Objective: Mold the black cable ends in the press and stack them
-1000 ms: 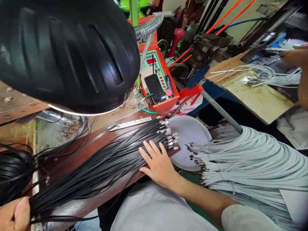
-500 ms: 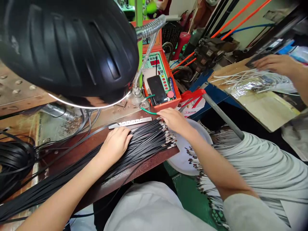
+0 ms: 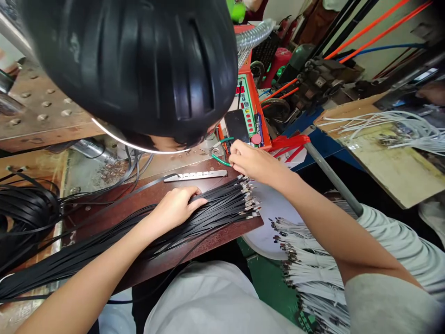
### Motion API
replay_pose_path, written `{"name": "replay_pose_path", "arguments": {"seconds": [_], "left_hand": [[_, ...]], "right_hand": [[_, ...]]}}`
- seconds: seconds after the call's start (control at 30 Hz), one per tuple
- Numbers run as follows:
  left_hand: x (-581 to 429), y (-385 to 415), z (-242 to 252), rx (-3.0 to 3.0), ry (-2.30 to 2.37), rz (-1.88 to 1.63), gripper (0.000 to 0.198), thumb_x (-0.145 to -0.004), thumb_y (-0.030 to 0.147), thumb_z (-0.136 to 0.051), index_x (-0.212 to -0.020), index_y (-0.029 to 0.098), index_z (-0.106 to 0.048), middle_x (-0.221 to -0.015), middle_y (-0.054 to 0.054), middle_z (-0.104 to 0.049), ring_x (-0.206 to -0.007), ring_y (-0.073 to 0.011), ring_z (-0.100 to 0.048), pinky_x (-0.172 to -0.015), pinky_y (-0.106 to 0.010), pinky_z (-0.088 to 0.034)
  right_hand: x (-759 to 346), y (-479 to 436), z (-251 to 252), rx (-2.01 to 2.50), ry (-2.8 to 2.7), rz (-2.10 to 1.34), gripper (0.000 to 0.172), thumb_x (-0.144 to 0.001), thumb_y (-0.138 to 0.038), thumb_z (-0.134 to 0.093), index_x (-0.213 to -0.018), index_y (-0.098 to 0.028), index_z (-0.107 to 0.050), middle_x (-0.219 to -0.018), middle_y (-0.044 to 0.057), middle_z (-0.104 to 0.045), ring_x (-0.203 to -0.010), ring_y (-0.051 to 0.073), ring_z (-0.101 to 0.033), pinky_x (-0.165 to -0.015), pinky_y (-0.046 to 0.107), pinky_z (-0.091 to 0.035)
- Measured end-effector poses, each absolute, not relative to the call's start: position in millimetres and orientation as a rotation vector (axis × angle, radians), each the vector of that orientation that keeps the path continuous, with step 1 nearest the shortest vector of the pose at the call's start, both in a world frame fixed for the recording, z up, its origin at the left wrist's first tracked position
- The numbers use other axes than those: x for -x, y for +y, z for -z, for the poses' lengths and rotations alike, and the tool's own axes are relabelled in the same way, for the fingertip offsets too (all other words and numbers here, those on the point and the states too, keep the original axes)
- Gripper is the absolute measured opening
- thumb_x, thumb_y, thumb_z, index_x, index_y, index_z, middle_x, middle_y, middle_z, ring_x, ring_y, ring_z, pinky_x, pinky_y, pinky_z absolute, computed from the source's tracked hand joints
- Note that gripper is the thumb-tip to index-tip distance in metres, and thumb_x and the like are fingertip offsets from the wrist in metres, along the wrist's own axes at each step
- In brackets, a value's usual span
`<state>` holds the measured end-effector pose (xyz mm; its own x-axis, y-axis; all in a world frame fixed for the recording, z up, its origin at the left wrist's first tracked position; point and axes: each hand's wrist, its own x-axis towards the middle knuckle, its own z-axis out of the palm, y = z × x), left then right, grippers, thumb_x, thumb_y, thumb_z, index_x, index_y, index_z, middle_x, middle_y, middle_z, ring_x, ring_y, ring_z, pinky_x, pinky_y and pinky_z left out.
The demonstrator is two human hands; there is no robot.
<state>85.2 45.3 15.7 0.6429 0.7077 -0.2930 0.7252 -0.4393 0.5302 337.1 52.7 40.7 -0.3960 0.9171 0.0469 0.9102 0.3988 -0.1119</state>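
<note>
Reddish-brown board [image 3: 194,248], long flat black strips [image 3: 215,208] under the unclenched left hand [image 3: 175,208], metal tips [image 3: 249,202] nearest the right hand [image 3: 252,162], its grip unclear.

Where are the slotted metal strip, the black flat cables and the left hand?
Slotted metal strip [image 3: 196,175]: head view, middle of the strip.
Black flat cables [image 3: 219,208]: head view, middle of the bundle.
Left hand [image 3: 175,208]: head view, back of the hand.

The only view looks forward and down from the person's head, close above the left hand [image 3: 175,208] and right hand [image 3: 253,162] at a brown workbench [image 3: 208,248]. A black lamp shade [image 3: 128,65] fills the upper left of the frame.
</note>
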Motion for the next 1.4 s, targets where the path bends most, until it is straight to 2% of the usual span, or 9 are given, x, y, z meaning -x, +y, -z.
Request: {"name": "replay_pose_path", "arguments": {"seconds": [0.17,0.27,0.37,0.47,0.73,0.97,1.13,1.27,1.4], "left_hand": [[-66,34,-27,-2.189,1.141,-0.006,0.051,-0.085,0.06,-0.042,-0.116,0.022,-0.053,-0.112,-0.007,-0.062,-0.103,-0.0258,-0.058,-0.088,-0.037,-0.044],[-51,21,-30,-2.208,1.102,-0.005,0.054,-0.084,0.058,-0.046,-0.123,0.02,-0.049,-0.123,-0.009,-0.055,-0.112,-0.0253,-0.052,-0.094,-0.037,-0.041],[-39,12,-31,-2.194,1.024,-0.032,0.059,-0.082,0.057,-0.051,-0.128,0.021,-0.044,-0.133,-0.009,-0.048,-0.12,-0.0243,-0.046,-0.1,-0.036,-0.038],[-33,9,-32,-2.158,1.002,-0.049,0.064,-0.08,0.058,-0.053,-0.131,0.022,-0.041,-0.138,-0.008,-0.043,-0.125,-0.0238,-0.042,-0.103,-0.034,-0.036],[-32,8,-24,-2.131,1.022,-0.085,0.072,-0.074,0.061,-0.058,-0.131,0.019,-0.042,-0.135,-0.009,-0.046,-0.122,-0.0258,-0.045,-0.104,-0.037,-0.038],[-30,9,-7,-2.155,1.083,-0.114,0.06,-0.085,0.055,-0.047,-0.133,0.019,-0.041,-0.137,-0.008,-0.044,-0.125,-0.0235,-0.043,-0.107,-0.039,-0.036],[-30,12,-3,-2.205,1.051,-0.098,0.056,-0.085,0.055,-0.047,-0.128,0.02,-0.047,-0.137,-0.009,-0.044,-0.126,-0.0241,-0.041,-0.108,-0.042,-0.034],[-32,22,-10,-2.232,0.969,-0.021,0.059,-0.079,0.057,-0.054,-0.128,0.026,-0.047,-0.139,-0.008,-0.041,-0.128,-0.0279,-0.038,-0.106,-0.047,-0.034],[-29,34,-18,-2.217,0.911,0.029,0.065,-0.074,0.058,-0.06,-0.131,0.032,-0.043,-0.14,-0.004,-0.04,-0.129,-0.0271,-0.036,-0.106,-0.044,-0.035]], "right_hand": [[-293,64,-16,1.454,-2.184,-0.276,0.025,-0.087,-0.014,-0.041,-0.099,-0.016,-0.063,-0.1,0.007,-0.065,-0.089,0.016,-0.06,-0.077,0.026,-0.044],[-263,68,4,1.398,-1.98,-0.612,0.022,-0.082,-0.014,-0.051,-0.099,-0.016,-0.064,-0.087,0.003,-0.07,-0.081,0.014,-0.065,-0.075,0.024,-0.047],[-243,71,11,1.392,-1.947,-0.748,0.022,-0.078,-0.012,-0.056,-0.098,-0.017,-0.064,-0.084,0.001,-0.071,-0.079,0.014,-0.067,-0.074,0.024,-0.048],[-236,73,8,1.402,-2.045,-0.701,0.022,-0.077,-0.011,-0.056,-0.098,-0.018,-0.063,-0.085,0.002,-0.072,-0.08,0.014,-0.067,-0.074,0.024,-0.047],[-214,68,-12,1.702,-2.552,-0.24,0.023,-0.085,-0.017,-0.045,-0.099,-0.019,-0.062,-0.083,0.007,-0.07,-0.077,0.022,-0.066,-0.062,0.026,-0.042],[-282,67,-17,1.562,-2.417,-0.2,0.026,-0.088,-0.017,-0.046,-0.11,-0.018,-0.059,-0.108,0.007,-0.064,-0.101,0.017,-0.057,-0.079,0.026,-0.042],[-355,48,-38,1.831,-2.589,-0.269,0.018,-0.085,-0.014,-0.049,-0.085,-0.02,-0.066,-0.089,0.001,-0.065,-0.083,0.016,-0.058,-0.067,0.025,-0.038],[-361,36,-30,1.68,-2.859,-0.221,0.013,-0.085,-0.017,-0.053,-0.091,-0.019,-0.065,-0.09,0.003,-0.066,-0.084,0.016,-0.059,-0.07,0.027,-0.035],[-353,36,-29,1.654,-2.993,-0.015,0.015,-0.086,-0.013,-0.05,-0.092,-0.017,-0.063,-0.088,0.004,-0.066,-0.078,0.016,-0.059,-0.066,0.028,-0.034]]}}
